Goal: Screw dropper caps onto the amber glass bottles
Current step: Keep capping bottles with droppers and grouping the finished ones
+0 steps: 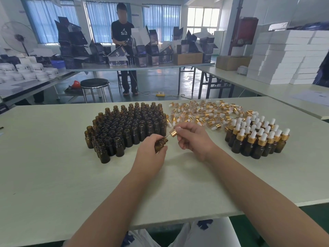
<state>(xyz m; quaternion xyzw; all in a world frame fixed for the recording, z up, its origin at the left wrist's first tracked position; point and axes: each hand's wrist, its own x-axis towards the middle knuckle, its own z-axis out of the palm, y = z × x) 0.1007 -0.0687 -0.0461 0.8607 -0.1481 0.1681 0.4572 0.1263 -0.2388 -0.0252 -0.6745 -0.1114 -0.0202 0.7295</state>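
Stock of uncapped amber bottles (128, 125), massed upright at left of the surface (53, 157); left hand (151, 154) curled round one amber bottle (161, 143), tilted, mouth toward the right; right hand (194, 139) pinching a dropper cap (173, 133), pipette tip at the bottle mouth; advice: align pipette with neck, seat collar squarely, then twist, lest threads cross; bottle small, dark brown; cap gold-collared; loose dropper caps (201, 111) heaped behind; capped bottles (258, 138), white-bulbed, grouped far right.

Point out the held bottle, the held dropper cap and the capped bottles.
held bottle (161, 143): head view, amber body below the neck.
held dropper cap (173, 133): head view, gold collar.
capped bottles (257, 151): head view, front bottle's body.
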